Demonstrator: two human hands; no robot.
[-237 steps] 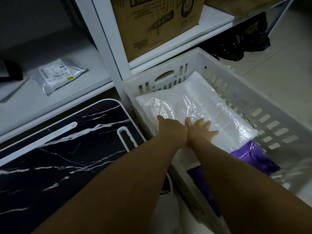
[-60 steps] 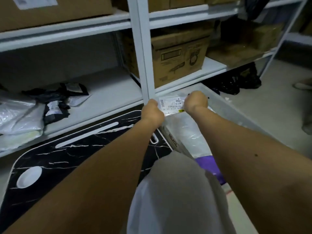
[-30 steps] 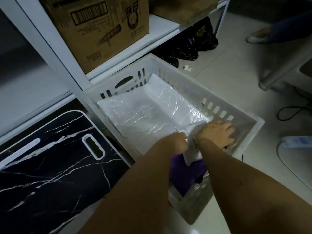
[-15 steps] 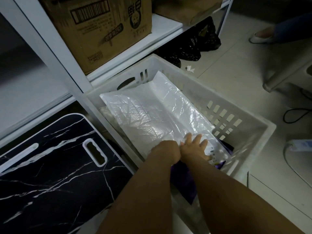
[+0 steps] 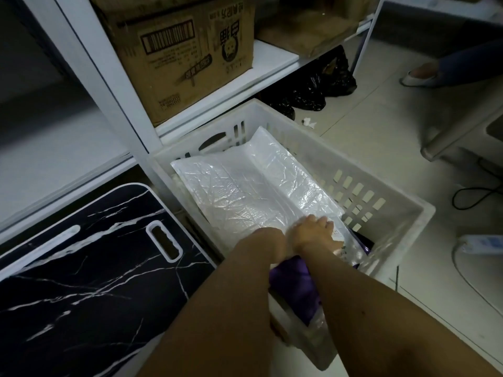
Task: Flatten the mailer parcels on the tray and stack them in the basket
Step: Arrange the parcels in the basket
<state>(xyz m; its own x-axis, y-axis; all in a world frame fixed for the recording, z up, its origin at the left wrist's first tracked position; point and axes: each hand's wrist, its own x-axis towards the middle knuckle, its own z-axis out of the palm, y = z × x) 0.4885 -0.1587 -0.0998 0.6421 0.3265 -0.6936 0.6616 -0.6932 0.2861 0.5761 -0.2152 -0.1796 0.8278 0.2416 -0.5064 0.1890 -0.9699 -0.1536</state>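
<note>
A white slotted basket (image 5: 275, 118) stands on the floor beside the shelf. A crinkled white mailer parcel (image 5: 245, 191) lies flat on top inside it. A purple parcel (image 5: 296, 287) shows beneath it at the near end. My right hand (image 5: 315, 232) presses on the near end of the white mailer with its fingers spread. My left hand (image 5: 268, 242) rests close beside it on the same edge, its fingers hidden. The black marbled tray (image 5: 95, 268) lies to the left with nothing on the part in view.
A white shelf post (image 5: 103, 77) rises just behind the basket's left corner. A cardboard box (image 5: 190, 50) sits on the shelf above. Black bags (image 5: 313, 91) lie under the shelf. Another person's foot (image 5: 419, 74) and a power strip (image 5: 481, 243) are on the floor at the right.
Two seconds ago both hands held a labelled mailer above the basket. It now lies in the basket, and my hands have slid from its near right corner onto its near end.
</note>
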